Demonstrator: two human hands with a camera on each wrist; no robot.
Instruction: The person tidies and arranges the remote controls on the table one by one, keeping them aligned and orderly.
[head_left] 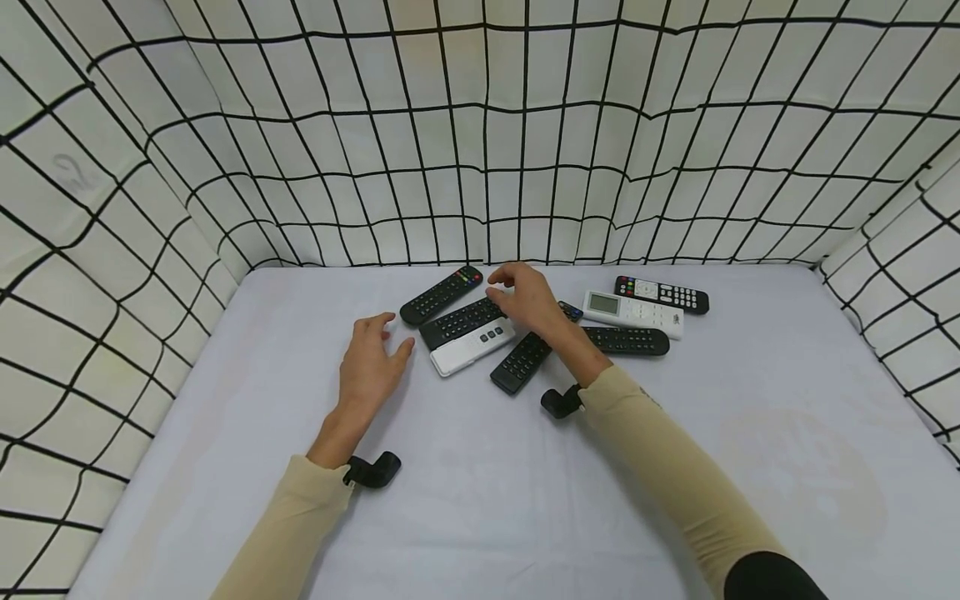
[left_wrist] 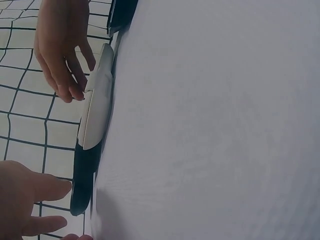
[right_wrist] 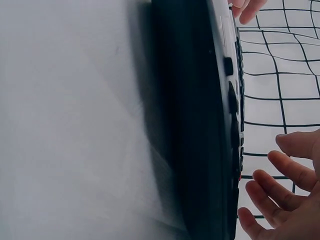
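Observation:
My left hand (head_left: 371, 362) hovers left of a cluster of remote controls, fingers loosely bent around nothing. Closest to it are a black remote with coloured buttons (head_left: 441, 296), a plain black remote (head_left: 459, 325) and a white remote (head_left: 472, 347), lying side by side at a slant. Over the far end of the plain black one is my right hand (head_left: 527, 298), its fingers spread and empty in the right wrist view. Another black remote (head_left: 519, 365) slants beneath the right wrist, partly hidden by it. The white remote (left_wrist: 97, 100) overlaps a dark one in the left wrist view.
Right of my right forearm lie a black remote (head_left: 633, 341), a white remote with a display (head_left: 637, 313) and a black remote with a pale panel (head_left: 662, 294), close together. A black grid net over white walls (head_left: 525, 142) borders the white tabletop (head_left: 480, 500).

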